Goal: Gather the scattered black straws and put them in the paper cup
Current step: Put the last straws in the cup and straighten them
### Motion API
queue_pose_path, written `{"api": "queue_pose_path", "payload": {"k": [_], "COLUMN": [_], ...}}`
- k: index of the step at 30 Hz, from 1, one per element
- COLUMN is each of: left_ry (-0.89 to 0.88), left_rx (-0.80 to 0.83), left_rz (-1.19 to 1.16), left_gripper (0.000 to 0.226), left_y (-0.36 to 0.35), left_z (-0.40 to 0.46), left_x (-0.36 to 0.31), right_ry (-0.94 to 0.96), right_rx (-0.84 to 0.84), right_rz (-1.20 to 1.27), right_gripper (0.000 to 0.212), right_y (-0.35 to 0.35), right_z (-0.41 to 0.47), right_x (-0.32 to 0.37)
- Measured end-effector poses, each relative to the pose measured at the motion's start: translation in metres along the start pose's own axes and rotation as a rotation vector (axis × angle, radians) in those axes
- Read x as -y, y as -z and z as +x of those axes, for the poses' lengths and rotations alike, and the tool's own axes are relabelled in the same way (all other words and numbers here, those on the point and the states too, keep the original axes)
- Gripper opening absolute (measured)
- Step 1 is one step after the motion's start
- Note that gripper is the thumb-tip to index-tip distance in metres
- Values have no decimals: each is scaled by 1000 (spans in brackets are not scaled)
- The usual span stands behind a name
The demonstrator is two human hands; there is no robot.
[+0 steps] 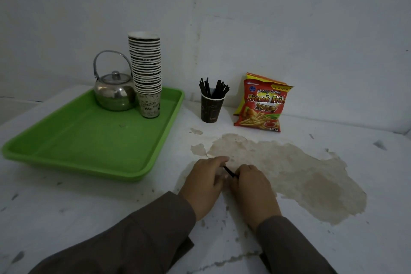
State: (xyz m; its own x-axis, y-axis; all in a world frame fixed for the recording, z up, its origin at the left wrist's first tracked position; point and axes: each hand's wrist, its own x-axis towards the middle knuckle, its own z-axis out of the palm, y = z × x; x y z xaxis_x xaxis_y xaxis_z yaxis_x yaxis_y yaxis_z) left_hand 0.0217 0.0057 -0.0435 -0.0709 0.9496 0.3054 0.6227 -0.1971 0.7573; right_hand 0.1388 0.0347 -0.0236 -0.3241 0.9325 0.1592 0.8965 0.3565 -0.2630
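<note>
Two brown sleeves (138, 238) are reaching in from the bottom edge, and both hands are lying low on the white worktop (66, 202). They are sitting close together, nearer to us than the paper cup (211, 108). A left hand (203, 181) is curling its fingers down, and its fingertips are touching one end of a short black straw (230, 171). A right hand (251, 187) is curling too, and its fingers are pinching the other end of that same straw. So both hands are holding the one straw between them, just at the worktop.

Behind the hands, the dark paper cup is standing upright near the wall (289, 18). Many more black straws (213, 88) are sticking up out of it and leaning against its rim. Just right of the cup, a red and yellow bag of chips (262, 107) is leaning on the wall. Left of the cup, a green tray (89, 140) is lying flat. At the back of the tray, a shiny metal kettle (114, 91) is sitting, and a tall stack of cups (146, 73) is standing right beside it, touching it.

Between the cup and the hands, a big brown patch (289, 171) is showing where the white paint is peeling off. It is spreading far to the right of the cup. The hands are resting at its left edge.
</note>
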Motion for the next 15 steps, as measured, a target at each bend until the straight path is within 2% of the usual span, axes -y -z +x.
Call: {"api": "queue_pose_path", "payload": {"k": [5, 7, 9, 15], "left_ry": [150, 221, 275, 233], "left_rx": [-115, -131, -130, -167], "left_rz": [-346, -552, -658, -820], "left_gripper": [34, 33, 33, 28], "left_y": [1, 7, 14, 37], "left_z": [1, 2, 4, 21], "left_x": [-12, -15, -16, -24], "right_ry": [-41, -28, -27, -5], "right_rx": [-42, -54, -56, -20], "right_rz": [372, 485, 571, 764], "right_gripper": [15, 11, 11, 17], "right_y": [5, 9, 13, 35], "right_z": [-6, -9, -10, 6], "right_x": [3, 5, 6, 14]}}
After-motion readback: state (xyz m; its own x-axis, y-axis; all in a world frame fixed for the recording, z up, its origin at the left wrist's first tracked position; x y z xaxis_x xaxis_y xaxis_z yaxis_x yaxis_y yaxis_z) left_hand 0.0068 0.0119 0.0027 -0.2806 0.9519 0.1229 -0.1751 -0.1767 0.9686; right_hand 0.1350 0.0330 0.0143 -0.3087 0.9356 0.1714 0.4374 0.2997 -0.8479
